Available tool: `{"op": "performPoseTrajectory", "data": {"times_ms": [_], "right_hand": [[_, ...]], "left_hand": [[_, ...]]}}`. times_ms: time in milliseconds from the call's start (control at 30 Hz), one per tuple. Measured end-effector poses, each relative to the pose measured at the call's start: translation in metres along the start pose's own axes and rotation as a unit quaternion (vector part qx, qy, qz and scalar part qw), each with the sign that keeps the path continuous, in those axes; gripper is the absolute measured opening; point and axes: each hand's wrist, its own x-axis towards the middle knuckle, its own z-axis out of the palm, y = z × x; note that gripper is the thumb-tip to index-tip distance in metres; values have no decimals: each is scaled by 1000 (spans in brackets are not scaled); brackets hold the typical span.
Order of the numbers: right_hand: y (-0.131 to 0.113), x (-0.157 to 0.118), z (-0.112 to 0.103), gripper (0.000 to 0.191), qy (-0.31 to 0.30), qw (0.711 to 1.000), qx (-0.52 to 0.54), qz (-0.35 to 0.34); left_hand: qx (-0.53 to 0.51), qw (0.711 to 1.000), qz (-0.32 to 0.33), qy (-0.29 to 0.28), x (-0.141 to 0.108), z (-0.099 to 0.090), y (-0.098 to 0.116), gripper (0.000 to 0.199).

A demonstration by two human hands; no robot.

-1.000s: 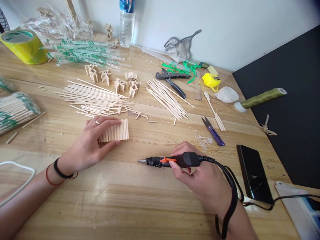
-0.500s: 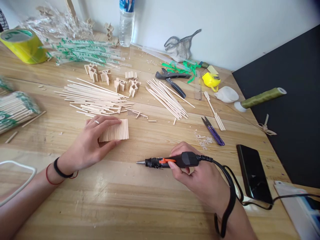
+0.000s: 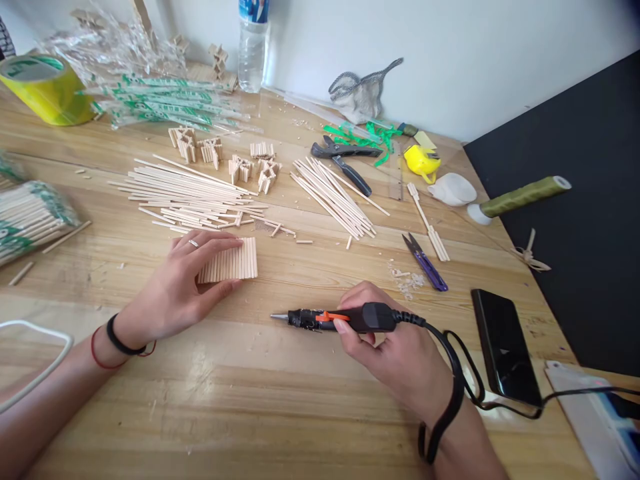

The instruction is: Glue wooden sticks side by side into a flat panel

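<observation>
Since the earlier frames: the tool (image 3: 373, 317) has crept slightly left, nearer the panel (image 3: 245, 260); right hand (image 3: 405, 360) went with it. Left hand (image 3: 183, 283) and panel look unchanged.

Pose: left forearm comes in from lower left, hand arched palm-down over the panel's left part, fingers bent across the top, thumb along the near edge. Right forearm comes in from lower right, wrist angled inward, hand behind the tool, which I hold roughly level, pointing left.

Materials: panel is a flat, ribbed rectangle of short, pale wooden sticks laid side by side. It sits on the desk (image 3: 200, 427), light wood-grain, glossy in front of me. Tool is a black, pen-shaped body with a scuffed front collar, tapered bare-metal tip (image 3: 279, 316) and orange lever (image 3: 333, 316). Black cord (image 3: 453, 353) leaves the rear and loops over my right wrist. Behind the panel: a loose pile (image 3: 187, 190) of long, thin sticks, then stick blocks (image 3: 240, 171), some cross-shaped.

Grip: left is part-curled, panel held between fingers and thumb, right end exposed. Right is closed round the tool, fingers on the far side, thumb on the near side by the lever; can't tell if it's pressed. Tip is near the panel, to its front right, not touching it.
</observation>
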Motion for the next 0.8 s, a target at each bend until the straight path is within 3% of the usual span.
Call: {"op": "performPoseTrajectory", "data": {"times_ms": [300,433,800], "right_hand": [[-5,2,1,11,24,1000,-14,12],[-2,-1,0,18,16,999,-26,27],[6,0,-10,11,7,998,-49,36]], "left_hand": [[-1,1000,14,3,0,0,0,44],[-3,1000,14,0,0,-1,-1,44],[-5,1000,12,3,0,1,-1,46]]}}
